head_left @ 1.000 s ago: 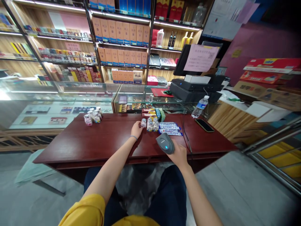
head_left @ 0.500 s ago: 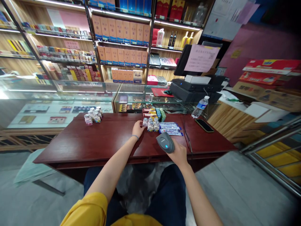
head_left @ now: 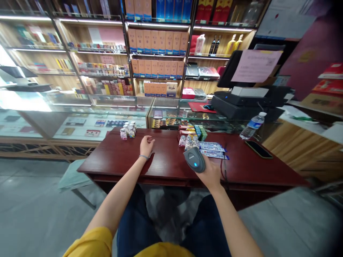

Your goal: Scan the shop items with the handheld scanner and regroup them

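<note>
My right hand point(head_left: 211, 174) grips a dark grey barcode scanner point(head_left: 195, 159) with a blue light lit on it, held above the front of the table. My left hand point(head_left: 147, 145) hovers over the table's middle, fingers loosely bent and a little apart, with nothing visible in it. To its left stands a group of several small clear jars point(head_left: 128, 130) with pale lids. On its other side, another cluster of small jars point(head_left: 188, 141) sits just behind the scanner, which hides part of it. Flat blue-and-white packets point(head_left: 213, 149) lie to the right of that cluster.
The jars stand on a dark red wooden table point(head_left: 163, 160). Red and green small packs point(head_left: 199, 132) are behind the right cluster. Rightward are a water bottle point(head_left: 253, 125) and a phone point(head_left: 258, 149). A glass counter point(head_left: 118, 105) runs behind; a stool point(head_left: 71, 175) is at left.
My left hand has left the right-hand jar cluster and moved left over the table. The right hand still holds the scanner. The view has turned left.
</note>
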`<action>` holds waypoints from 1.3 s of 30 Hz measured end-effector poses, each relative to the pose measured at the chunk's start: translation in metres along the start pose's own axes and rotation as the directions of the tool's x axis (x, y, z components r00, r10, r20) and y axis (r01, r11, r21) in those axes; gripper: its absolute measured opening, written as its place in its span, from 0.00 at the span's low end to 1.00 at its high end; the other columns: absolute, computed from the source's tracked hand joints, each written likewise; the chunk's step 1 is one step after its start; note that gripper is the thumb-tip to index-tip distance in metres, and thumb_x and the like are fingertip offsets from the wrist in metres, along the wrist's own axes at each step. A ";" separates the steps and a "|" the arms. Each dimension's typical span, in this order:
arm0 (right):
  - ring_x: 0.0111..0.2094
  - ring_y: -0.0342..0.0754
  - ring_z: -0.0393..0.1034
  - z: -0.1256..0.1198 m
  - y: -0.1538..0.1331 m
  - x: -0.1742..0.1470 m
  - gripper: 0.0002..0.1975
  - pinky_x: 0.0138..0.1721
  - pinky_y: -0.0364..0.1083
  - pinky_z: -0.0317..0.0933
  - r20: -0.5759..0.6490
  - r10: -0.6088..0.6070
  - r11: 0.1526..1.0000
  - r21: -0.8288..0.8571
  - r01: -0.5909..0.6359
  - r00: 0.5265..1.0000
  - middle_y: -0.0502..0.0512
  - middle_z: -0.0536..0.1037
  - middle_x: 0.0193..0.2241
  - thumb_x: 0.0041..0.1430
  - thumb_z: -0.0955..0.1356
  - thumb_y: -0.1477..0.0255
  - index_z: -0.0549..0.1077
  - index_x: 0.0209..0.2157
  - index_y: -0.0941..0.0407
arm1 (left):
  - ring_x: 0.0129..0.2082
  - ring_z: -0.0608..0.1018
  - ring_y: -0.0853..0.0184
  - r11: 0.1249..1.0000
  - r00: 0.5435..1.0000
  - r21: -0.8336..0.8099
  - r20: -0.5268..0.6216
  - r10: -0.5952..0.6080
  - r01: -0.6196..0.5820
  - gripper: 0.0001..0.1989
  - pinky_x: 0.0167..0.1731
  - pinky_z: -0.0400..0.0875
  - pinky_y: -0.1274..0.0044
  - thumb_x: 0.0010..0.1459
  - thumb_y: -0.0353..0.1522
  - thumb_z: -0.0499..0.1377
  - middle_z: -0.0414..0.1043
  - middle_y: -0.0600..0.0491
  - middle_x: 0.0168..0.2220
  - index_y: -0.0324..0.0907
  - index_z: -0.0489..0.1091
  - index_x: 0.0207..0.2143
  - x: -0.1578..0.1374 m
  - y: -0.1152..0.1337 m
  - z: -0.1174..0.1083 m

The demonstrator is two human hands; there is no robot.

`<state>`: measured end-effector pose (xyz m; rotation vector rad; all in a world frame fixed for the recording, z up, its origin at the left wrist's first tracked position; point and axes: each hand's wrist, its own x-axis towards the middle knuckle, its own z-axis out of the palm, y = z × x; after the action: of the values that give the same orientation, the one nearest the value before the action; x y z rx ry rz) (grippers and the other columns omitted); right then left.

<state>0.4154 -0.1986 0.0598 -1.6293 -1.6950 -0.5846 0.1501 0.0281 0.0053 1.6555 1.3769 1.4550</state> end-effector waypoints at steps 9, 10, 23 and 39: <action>0.26 0.47 0.71 0.037 -0.044 0.014 0.16 0.30 0.43 0.59 0.021 -0.128 0.986 0.106 0.125 0.991 0.52 0.76 0.23 0.51 0.66 0.67 0.71 0.43 0.57 | 0.30 0.74 0.69 0.987 0.978 0.155 -0.210 -0.008 0.041 0.09 0.35 0.71 0.75 0.53 0.34 0.61 0.71 0.54 0.31 0.42 0.66 0.36 0.016 -0.045 -0.105; 0.26 0.47 0.71 0.041 -0.048 0.015 0.16 0.31 0.43 0.59 0.019 -0.141 0.984 0.111 0.138 0.990 0.52 0.76 0.23 0.51 0.66 0.68 0.71 0.42 0.57 | 0.30 0.74 0.68 0.985 0.973 0.166 -0.232 -0.010 0.049 0.09 0.36 0.71 0.75 0.53 0.34 0.61 0.71 0.54 0.31 0.42 0.66 0.36 0.018 -0.050 -0.114; 0.25 0.47 0.70 0.068 -0.058 0.018 0.15 0.30 0.43 0.58 -0.015 -0.199 0.974 0.109 0.199 0.980 0.51 0.75 0.22 0.50 0.66 0.70 0.70 0.42 0.56 | 0.44 0.73 0.64 0.962 0.948 0.241 -0.313 -0.048 0.129 0.33 0.52 0.67 0.68 0.46 0.29 0.67 0.63 0.42 0.51 0.40 0.60 0.55 0.060 -0.096 -0.140; 0.24 0.47 0.71 0.056 -0.050 0.017 0.14 0.29 0.43 0.57 0.027 -0.178 0.979 0.101 0.175 0.984 0.50 0.75 0.22 0.50 0.66 0.70 0.69 0.41 0.56 | 0.52 0.67 0.56 0.930 0.942 0.349 -0.336 0.007 0.117 0.24 0.53 0.63 0.66 0.50 0.28 0.62 0.62 0.42 0.48 0.39 0.59 0.49 0.085 -0.103 -0.120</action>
<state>0.3570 -0.1514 0.0433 -1.4378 -1.8779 -0.5502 -0.0056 0.1144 -0.0196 1.6148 1.9686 1.5692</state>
